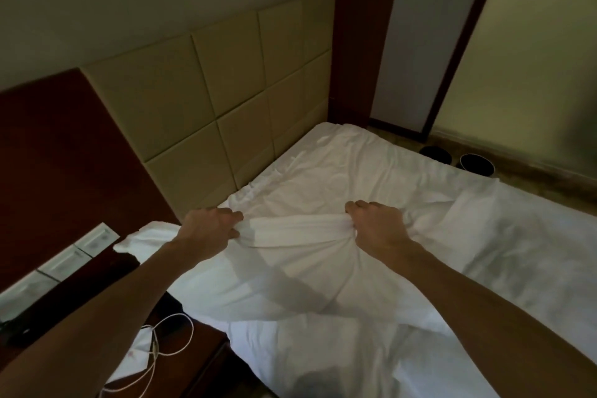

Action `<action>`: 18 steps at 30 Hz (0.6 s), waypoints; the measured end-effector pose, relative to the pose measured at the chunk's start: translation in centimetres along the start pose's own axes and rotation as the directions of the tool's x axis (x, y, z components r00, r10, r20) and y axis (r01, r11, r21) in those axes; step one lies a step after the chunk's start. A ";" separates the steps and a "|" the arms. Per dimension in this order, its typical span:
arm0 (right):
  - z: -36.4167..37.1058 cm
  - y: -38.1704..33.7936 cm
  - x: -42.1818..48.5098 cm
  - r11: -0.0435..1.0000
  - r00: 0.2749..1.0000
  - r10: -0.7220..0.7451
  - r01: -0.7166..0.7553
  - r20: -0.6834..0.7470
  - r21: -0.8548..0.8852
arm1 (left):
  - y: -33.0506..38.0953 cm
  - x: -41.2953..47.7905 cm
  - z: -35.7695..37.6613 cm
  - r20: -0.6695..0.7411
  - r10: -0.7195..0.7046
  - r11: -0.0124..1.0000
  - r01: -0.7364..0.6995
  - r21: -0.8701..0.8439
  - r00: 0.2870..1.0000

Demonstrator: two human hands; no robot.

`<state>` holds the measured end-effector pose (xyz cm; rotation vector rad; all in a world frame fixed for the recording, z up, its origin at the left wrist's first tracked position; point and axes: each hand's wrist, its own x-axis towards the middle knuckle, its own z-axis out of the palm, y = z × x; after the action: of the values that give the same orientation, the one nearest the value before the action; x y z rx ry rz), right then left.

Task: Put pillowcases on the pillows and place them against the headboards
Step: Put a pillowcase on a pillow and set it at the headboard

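Forearms out over the bed [355,165], I have the white pillowcase [290,268] bunched between my left hand [211,224] and right hand [376,226], the fingers [234,216] of both curled tight round the cloth. It lies near the headboard [226,90], not yet against it. Best, I judge, to grip evenly, draw the gathered edge taut and work out the wrinkles.

The pillowcase [290,268] and bed sheet [339,152] are rendered in plain white. The headboard [232,81] is finished in beige squares, framed by red-brown panelling [64,155].
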<state>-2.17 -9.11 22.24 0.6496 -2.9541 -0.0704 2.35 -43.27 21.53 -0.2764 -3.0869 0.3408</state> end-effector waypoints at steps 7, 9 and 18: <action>4.3 1.9 3.3 0.998 0.985 0.057 -0.054 0.164 -0.025 | 1.5 3.0 4.4 -0.065 -0.008 0.995 0.001 -0.103 0.998; 6.0 2.3 3.5 0.999 0.957 0.037 -0.026 0.289 -0.042 | 2.7 3.5 5.7 -0.039 0.011 0.996 -0.014 -0.085 0.999; 6.8 -4.4 8.9 0.916 0.876 -0.355 0.257 0.326 0.307 | 4.5 6.6 6.2 0.005 -0.122 0.987 0.122 -0.105 0.993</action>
<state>-9.20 -16.75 16.06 1.2797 -3.2168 0.1839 -3.67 -39.04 14.56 -0.0889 -3.1063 0.1744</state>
